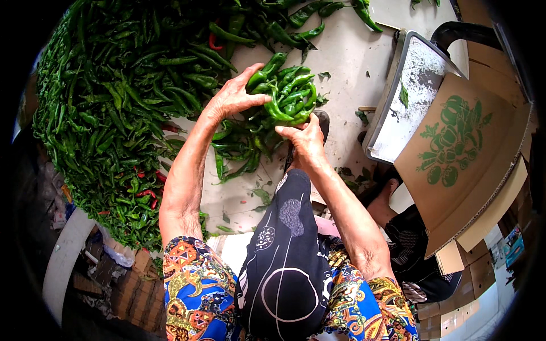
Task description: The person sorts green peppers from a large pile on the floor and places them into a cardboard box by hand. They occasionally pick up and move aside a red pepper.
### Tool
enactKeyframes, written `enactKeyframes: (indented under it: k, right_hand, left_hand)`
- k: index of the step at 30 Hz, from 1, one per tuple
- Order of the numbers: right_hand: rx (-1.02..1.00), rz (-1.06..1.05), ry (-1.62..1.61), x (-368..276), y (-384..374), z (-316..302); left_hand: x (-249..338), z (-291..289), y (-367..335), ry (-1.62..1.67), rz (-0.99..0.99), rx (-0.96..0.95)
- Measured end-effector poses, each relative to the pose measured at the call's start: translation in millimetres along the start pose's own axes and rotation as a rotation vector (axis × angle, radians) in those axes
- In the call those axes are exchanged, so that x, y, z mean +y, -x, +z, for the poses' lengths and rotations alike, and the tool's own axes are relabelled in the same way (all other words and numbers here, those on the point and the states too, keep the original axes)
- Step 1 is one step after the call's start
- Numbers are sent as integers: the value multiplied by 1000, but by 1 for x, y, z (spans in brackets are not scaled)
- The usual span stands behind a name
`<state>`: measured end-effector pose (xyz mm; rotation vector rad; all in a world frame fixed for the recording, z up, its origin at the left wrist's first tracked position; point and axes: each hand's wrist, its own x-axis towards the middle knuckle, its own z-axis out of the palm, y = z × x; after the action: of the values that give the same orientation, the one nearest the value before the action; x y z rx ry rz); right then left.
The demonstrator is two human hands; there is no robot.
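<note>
In the foreground, a knee in dark patterned trousers [287, 244] rises between the forearms, leaving limited room to work; an elbow or wrist could catch on it and jolt the load. Beyond it, the right hand [307, 142] supports the lower right edge of a cluster of green peppers [293, 98], its thumb against the near side. The left hand [236, 96] steadies the left edge, thumb laid on the peppers and fingers spread around the far side. The grasp is shared and loose rather than clenched. The cluster lies between the hands, above loose peppers [242, 153]; whether it rests on them cannot be told.

The chief risk is spillage: the peppers are curved and look smooth, so uneven pressure could let outer ones slide free. A dark shoe [323, 122] stands just beside the right hand, and a fallen pepper could be crushed under it. Leaf scraps [261, 196] on the pale floor [341, 74] could be gathered up with the peppers.

To the left, the large heap [108, 91], with a few red peppers [146, 194] among the green, could slump if disturbed at its edge. Farther right, a metal-rimmed platform [418, 71] stands close to a printed carton [463, 150], whose projecting flap could obstruct a reach.
</note>
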<state>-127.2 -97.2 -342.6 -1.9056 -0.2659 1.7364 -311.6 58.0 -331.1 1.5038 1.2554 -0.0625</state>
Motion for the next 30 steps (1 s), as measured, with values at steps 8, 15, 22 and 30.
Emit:
enactKeyframes:
  k: [8, 15, 22, 30]
  right_hand:
    - [-18, -37, -42, -1, -12, 3]
    - [15, -109, 95, -4, -18, 1]
    - [-196, 77, -157, -36, -16, -9]
    - [-294, 135, -184, -47, -23, -29]
  left_hand:
    - [-2, -3, -10, 56, -52, -48]
    - [8, -8, -12, 242, -199, -203]
    - [4, -6, -1, 430, -293, -236]
    - [-3, 1, 3, 487, -305, -262]
